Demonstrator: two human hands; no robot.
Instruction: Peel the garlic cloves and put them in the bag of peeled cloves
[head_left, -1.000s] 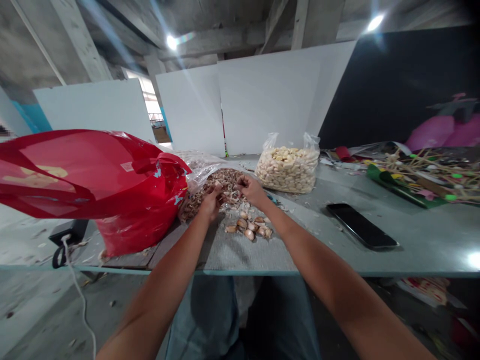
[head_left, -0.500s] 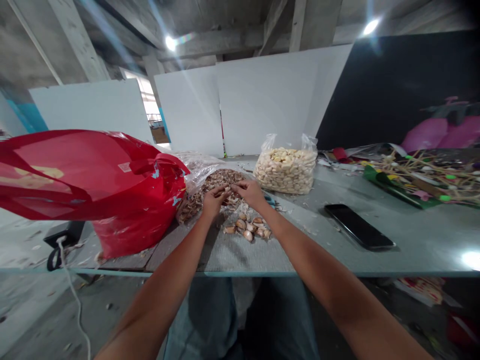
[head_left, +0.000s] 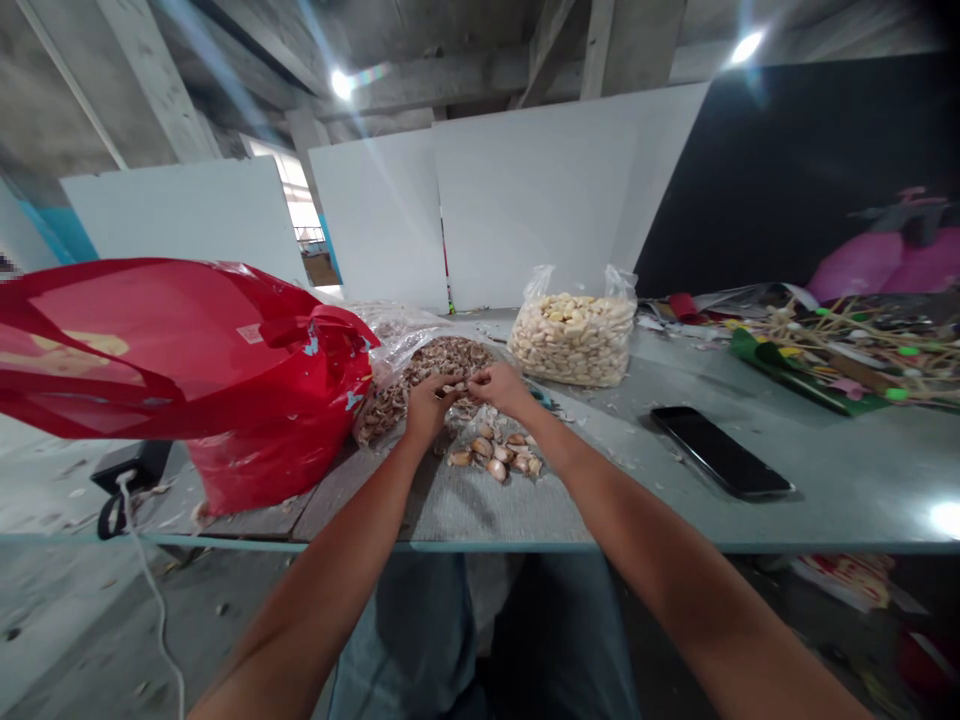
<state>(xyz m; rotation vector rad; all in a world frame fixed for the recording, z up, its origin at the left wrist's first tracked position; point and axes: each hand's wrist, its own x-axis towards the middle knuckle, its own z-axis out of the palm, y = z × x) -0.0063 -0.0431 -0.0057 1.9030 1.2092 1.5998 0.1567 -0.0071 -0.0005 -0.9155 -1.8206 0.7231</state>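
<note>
Nearest to the camera are the person's knees in blue jeans (head_left: 450,640), under the edge of the grey table (head_left: 825,500). Both bare forearms reach forward over this edge. A little behind the edge lies a small pile of cloves (head_left: 499,455), with the skin on, just in front of the hands.

The left hand (head_left: 426,405) and the right hand (head_left: 504,388) meet above the table, almost touching. Their fingers are curled and closed on one small garlic clove (head_left: 454,388), which is pinched between the fingertips of both hands. It is too small to see more of it. Half a second ago the fingers were more stretched and flat towards each other; now they are bent in and the hands sit a little tighter together. One second ago the hands were clearly apart. The other things on the table have not moved.

Just behind the hands lies an open clear bag of brown skins (head_left: 420,362). To its left stands a big red plastic bag (head_left: 225,370), touching it. To the right, a little further back, stands a clear bag of peeled garlic (head_left: 576,335), upright and open on top. A black phone (head_left: 720,450) lies flat on the right, well apart from the hands. Further right is a heap of thin sticks (head_left: 847,345) with coloured pieces.

Small bits of skin are scattered over the table. Behind it stand white boards (head_left: 525,190) and a dark board (head_left: 787,180), and above are concrete beams with two bright lamps.
</note>
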